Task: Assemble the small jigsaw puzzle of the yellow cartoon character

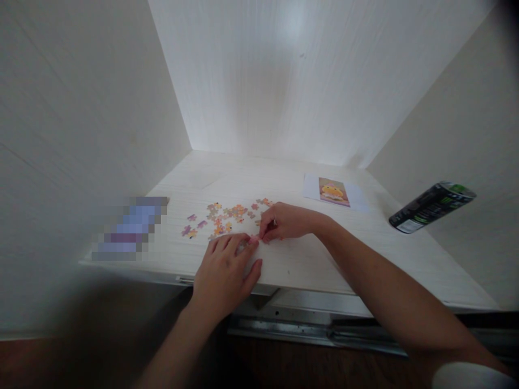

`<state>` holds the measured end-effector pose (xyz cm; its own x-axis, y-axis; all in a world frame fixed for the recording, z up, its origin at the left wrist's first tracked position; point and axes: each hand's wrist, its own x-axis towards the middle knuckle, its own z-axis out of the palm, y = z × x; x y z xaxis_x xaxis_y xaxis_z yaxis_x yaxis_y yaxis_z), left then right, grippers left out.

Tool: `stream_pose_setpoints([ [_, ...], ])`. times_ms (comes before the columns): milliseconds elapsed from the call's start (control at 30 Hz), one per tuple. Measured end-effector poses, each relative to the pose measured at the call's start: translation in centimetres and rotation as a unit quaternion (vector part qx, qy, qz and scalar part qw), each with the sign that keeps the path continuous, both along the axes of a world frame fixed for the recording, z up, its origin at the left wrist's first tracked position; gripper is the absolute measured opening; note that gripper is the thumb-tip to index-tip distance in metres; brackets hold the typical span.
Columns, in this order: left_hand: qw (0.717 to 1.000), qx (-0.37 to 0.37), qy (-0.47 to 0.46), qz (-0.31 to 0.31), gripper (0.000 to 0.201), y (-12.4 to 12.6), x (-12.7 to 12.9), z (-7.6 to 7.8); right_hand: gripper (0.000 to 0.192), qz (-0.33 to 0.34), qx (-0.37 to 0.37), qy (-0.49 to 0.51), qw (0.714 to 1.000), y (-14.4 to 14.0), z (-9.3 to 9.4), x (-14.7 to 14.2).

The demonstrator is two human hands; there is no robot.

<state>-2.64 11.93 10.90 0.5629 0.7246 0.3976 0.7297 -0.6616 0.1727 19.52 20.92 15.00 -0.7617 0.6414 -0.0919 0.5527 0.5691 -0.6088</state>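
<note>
Both hands pinch one pink puzzle piece (254,239) — left hand (224,270), right hand (284,221) — loose pieces (221,216) scattered on bench (308,259), assembly barely begun.

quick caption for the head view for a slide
Both hands, left hand and right hand, meet over scattered puzzle pieces on a white desk.

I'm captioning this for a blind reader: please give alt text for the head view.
Left hand and right hand meet at small pink jigsaw piece on white wooden desk, beside scattered colourful puzzle pieces, printed reference picture and black-green can.
</note>
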Motion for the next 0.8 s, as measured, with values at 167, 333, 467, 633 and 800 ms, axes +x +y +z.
stream_pose_setpoints([
  [167,1.0,0.001,0.002,-0.004,0.035,-0.03,-0.07,0.07,0.012,-0.015,-0.013,-0.011,1.0,-0.01,0.0,0.06],
  [333,1.0,0.003,0.004,-0.003,0.035,-0.02,-0.17,0.03,0.01,-0.021,-0.012,-0.02,1.0,-0.1,0.21,0.06],
  [467,1.0,0.0,0.005,-0.005,0.036,0.04,-0.11,0.06,0.011,-0.025,-0.01,-0.023,0.999,-0.18,0.34,0.03],
  [633,1.0,-0.013,0.01,-0.001,0.035,0.11,0.01,0.23,0.012,-0.025,0.006,-0.03,0.999,-0.33,0.36,-0.11],
  [800,1.0,-0.015,0.014,-0.002,0.037,0.03,-0.05,0.31,0.013,-0.01,0.022,-0.041,0.999,-0.62,0.64,-0.4],
])
